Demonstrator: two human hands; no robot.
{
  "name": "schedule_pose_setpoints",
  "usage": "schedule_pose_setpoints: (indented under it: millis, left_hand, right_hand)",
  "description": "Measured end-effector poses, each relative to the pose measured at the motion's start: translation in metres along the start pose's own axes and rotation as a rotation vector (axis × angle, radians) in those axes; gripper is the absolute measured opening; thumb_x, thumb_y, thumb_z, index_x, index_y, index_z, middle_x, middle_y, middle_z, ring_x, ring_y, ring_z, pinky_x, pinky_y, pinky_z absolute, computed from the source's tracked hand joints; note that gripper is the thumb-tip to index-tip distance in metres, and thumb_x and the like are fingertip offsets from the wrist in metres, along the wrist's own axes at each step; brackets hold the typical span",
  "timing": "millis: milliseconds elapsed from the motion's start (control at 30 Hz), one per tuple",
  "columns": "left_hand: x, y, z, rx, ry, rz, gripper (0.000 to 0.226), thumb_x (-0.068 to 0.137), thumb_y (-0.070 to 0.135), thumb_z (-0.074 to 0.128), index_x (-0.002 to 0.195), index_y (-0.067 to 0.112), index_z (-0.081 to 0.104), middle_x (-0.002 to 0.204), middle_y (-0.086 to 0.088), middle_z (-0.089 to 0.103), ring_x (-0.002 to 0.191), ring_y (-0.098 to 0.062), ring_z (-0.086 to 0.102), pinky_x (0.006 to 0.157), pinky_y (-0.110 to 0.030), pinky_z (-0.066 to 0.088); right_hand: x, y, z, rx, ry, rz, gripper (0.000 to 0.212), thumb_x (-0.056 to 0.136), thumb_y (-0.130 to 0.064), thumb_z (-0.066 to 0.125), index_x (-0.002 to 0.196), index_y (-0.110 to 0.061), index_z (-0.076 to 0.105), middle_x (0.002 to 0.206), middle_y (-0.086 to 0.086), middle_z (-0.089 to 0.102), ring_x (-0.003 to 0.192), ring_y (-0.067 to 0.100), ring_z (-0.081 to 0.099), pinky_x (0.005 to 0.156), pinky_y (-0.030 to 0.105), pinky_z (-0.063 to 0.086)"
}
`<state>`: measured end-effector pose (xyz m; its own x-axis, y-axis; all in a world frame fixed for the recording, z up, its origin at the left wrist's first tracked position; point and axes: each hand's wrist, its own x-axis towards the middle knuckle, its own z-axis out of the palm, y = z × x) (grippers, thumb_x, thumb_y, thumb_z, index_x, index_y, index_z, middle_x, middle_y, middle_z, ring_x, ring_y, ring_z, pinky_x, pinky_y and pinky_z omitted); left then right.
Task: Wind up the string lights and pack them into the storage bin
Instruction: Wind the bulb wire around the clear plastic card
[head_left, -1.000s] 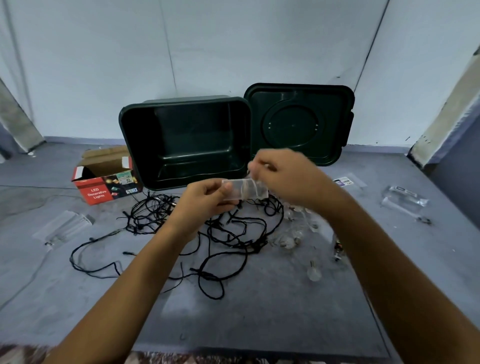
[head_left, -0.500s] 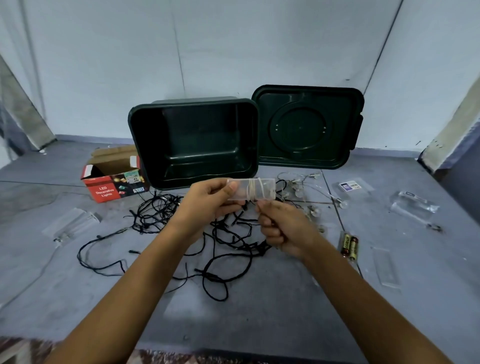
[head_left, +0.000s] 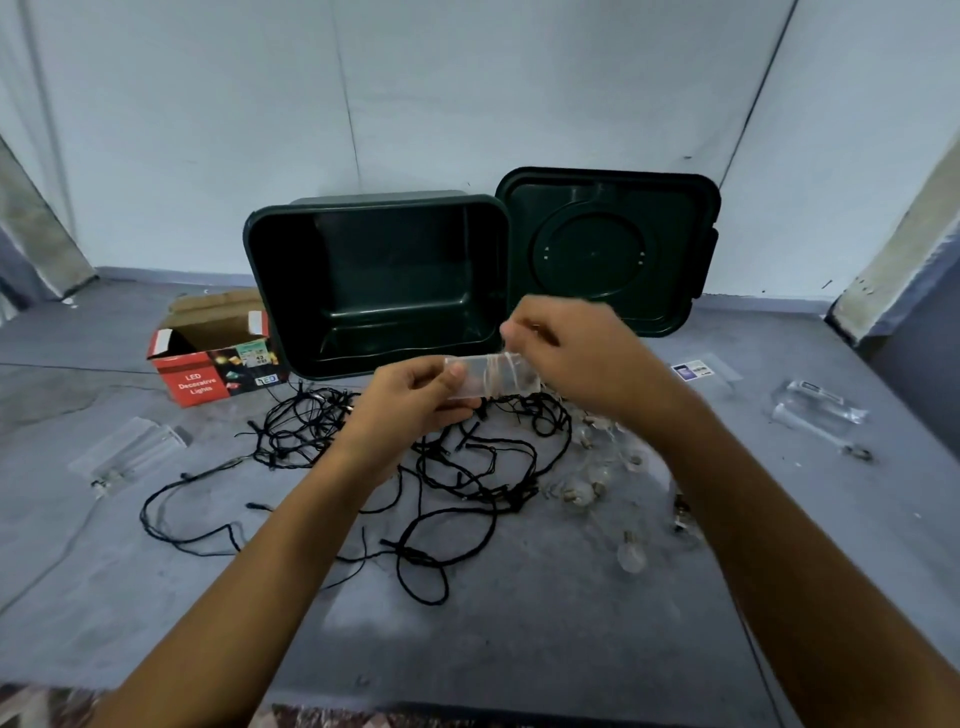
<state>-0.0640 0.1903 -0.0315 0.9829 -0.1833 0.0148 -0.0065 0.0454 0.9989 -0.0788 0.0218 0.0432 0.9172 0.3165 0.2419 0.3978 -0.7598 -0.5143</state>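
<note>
We see the left grip (head_left: 410, 400) curled round the left end of a clear battery box (head_left: 470, 376), with thin wire wound round its middle. The right grip (head_left: 582, 358) pinches that wire just above the box. Tangled black string lights (head_left: 457, 457) and clear bulbs (head_left: 592, 483) lie mid-floor. The dark green storage bin (head_left: 374, 286) lies on its side by the floor's back edge.

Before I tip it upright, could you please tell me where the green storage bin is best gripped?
Probably the upper rim of the storage bin, from above. It lies tipped, opening toward you, so that lip is exposed, while the lid crowds its right side and the red box its left.
</note>
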Motion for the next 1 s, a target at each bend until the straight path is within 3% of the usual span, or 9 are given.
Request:
schedule_pose_setpoints:
  millis: [100,200,300,433,567,667,767,833,1000]
  left_hand:
    - [-0.003,0.000,0.002,0.023,-0.039,-0.001,0.017,0.093,0.019,0.050,0.100,0.013,0.065,0.096,-0.006,0.068,0.087,-0.013,0.068,0.074,-0.021,0.055]
    - [-0.005,0.003,0.003,0.015,-0.056,0.010,0.018,0.093,0.018,0.050,0.102,0.012,0.064,0.098,-0.007,0.067,0.088,-0.015,0.067,0.076,-0.023,0.056]
    - [-0.006,0.005,0.002,-0.027,-0.046,0.020,0.018,0.093,0.015,0.049,0.102,0.011,0.064,0.097,-0.008,0.067,0.086,-0.014,0.068,0.074,-0.022,0.056]
    - [-0.004,0.007,0.000,-0.084,-0.019,0.036,0.019,0.093,0.015,0.049,0.100,0.009,0.065,0.094,-0.008,0.068,0.086,-0.015,0.067,0.072,-0.021,0.055]
    - [0.001,0.004,-0.002,-0.078,0.060,0.020,0.016,0.093,0.014,0.049,0.094,0.012,0.065,0.091,-0.005,0.069,0.084,-0.012,0.068,0.074,-0.021,0.056]
    - [0.004,0.000,-0.003,-0.026,0.098,0.013,0.016,0.094,0.016,0.049,0.091,0.013,0.065,0.089,-0.005,0.069,0.084,-0.013,0.068,0.076,-0.023,0.056]
    - [0.004,-0.004,-0.002,0.017,0.047,0.006,0.020,0.094,0.018,0.049,0.097,0.007,0.065,0.094,-0.009,0.069,0.090,-0.018,0.068,0.080,-0.026,0.056]
    - [0.002,-0.004,0.000,0.042,0.006,0.016,0.023,0.094,0.020,0.049,0.100,0.003,0.064,0.095,-0.012,0.068,0.092,-0.020,0.067,0.082,-0.028,0.056]
    - [-0.005,-0.002,0.003,0.076,-0.049,0.007,0.019,0.093,0.019,0.050,0.098,0.009,0.065,0.095,-0.011,0.068,0.085,-0.016,0.068,0.074,-0.022,0.055]
  right_hand:
    - [0.033,0.027,-0.008,0.152,-0.126,0.071,0.017,0.091,-0.027,0.057,0.085,-0.013,0.066,0.061,-0.014,0.058,0.059,0.001,0.055,0.054,0.016,0.041]
    - [0.045,0.056,0.007,0.619,-0.300,0.299,0.014,0.087,-0.024,0.062,0.078,-0.014,0.064,0.047,-0.011,0.043,0.037,0.003,0.031,0.033,0.015,0.023]
    - [0.039,0.071,0.035,1.058,-0.394,0.505,0.017,0.092,-0.014,0.049,0.079,-0.014,0.060,0.047,-0.006,0.042,0.034,0.000,0.025,0.029,0.010,0.015]
    - [0.009,0.059,0.064,1.416,-0.407,0.617,0.015,0.094,-0.013,0.042,0.086,-0.011,0.054,0.053,-0.004,0.047,0.036,0.000,0.035,0.029,0.007,0.024]
    - [-0.038,0.025,0.075,1.049,-0.135,0.611,0.021,0.095,-0.021,0.048,0.085,-0.007,0.060,0.055,-0.002,0.051,0.037,0.005,0.043,0.035,0.016,0.036]
    - [-0.069,-0.007,0.072,0.673,-0.008,0.447,0.026,0.097,-0.032,0.041,0.089,-0.013,0.058,0.053,-0.004,0.050,0.039,0.007,0.047,0.042,0.021,0.043]
    - [-0.070,-0.022,0.056,0.283,0.009,0.216,0.024,0.098,-0.036,0.035,0.095,-0.019,0.052,0.056,-0.005,0.047,0.048,0.007,0.046,0.051,0.029,0.049]
    - [-0.056,-0.020,0.042,0.088,0.024,0.103,0.023,0.099,-0.030,0.035,0.097,-0.015,0.052,0.060,-0.005,0.047,0.050,0.006,0.042,0.050,0.025,0.043]
    - [0.005,0.005,0.002,-0.123,-0.006,0.011,0.016,0.094,-0.026,0.050,0.094,-0.017,0.063,0.073,-0.010,0.053,0.065,0.004,0.049,0.057,0.015,0.039]
